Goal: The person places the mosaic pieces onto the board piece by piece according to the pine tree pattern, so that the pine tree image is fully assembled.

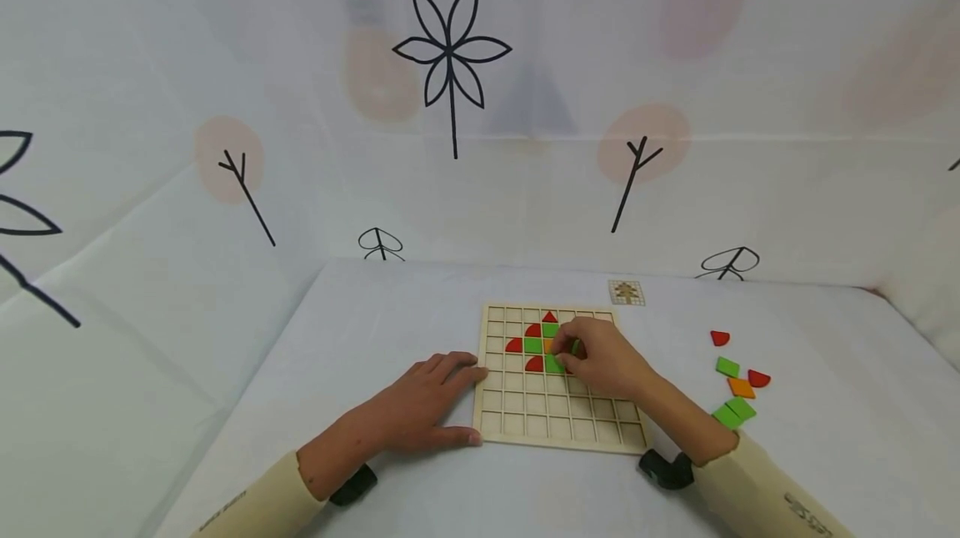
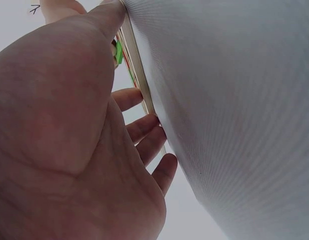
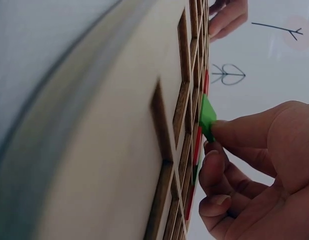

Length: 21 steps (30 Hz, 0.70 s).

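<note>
A wooden grid board (image 1: 562, 444) lies on the white table, with several red, green and orange tiles set in its upper cells. My right hand (image 1: 603, 354) is over the middle of it. In the right wrist view, thumb and fingers pinch a green square tile (image 3: 208, 116), which is tilted at the grid. Red quarter-round tiles (image 1: 513, 345) and a red triangle (image 1: 550, 317) sit around green squares (image 1: 533, 345); the hand covers some cells to the right. My left hand (image 1: 420, 404) rests beside the board, fingertips and thumb at its left edge.
Right of the board lie loose tiles: red quarter-rounds (image 1: 720, 339), green squares (image 1: 727, 367) and an orange one (image 1: 741, 388). Behind the board is a small card (image 1: 626, 292) with a tree pattern on a grid. A white printed cloth (image 1: 480, 196) hangs at the back.
</note>
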Tool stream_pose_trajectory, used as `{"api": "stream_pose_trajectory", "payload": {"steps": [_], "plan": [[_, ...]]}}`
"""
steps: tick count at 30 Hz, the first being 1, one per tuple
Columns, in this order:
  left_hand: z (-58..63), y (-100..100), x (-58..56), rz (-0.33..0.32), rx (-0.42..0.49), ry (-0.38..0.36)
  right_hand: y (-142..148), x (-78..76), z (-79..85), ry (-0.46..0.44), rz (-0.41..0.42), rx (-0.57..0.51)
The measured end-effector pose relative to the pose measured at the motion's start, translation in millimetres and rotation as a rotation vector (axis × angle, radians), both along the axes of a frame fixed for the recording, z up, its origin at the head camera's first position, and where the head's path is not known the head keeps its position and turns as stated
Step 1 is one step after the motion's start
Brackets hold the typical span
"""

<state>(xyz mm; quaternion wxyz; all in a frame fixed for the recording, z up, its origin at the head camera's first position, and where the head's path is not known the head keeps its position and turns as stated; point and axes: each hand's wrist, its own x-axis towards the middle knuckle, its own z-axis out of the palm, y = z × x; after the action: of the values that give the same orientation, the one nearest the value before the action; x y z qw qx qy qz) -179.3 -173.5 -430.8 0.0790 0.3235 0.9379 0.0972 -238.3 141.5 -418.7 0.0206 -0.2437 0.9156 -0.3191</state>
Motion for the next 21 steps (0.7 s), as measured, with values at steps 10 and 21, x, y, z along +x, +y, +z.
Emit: {"api": "stream_pose_trajectory", "payload": {"steps": [10, 21], "plan": [[-0.1, 0.6, 0.5, 0.008, -0.007, 0.0, 0.4, 0.7, -2.3, 0.023, -0.018, 0.025], [-1.4, 0.5, -0.5, 0.007, -0.018, 0.003, 21.4, 11.5, 5.1, 0.069, -0.069, 0.011]]}}
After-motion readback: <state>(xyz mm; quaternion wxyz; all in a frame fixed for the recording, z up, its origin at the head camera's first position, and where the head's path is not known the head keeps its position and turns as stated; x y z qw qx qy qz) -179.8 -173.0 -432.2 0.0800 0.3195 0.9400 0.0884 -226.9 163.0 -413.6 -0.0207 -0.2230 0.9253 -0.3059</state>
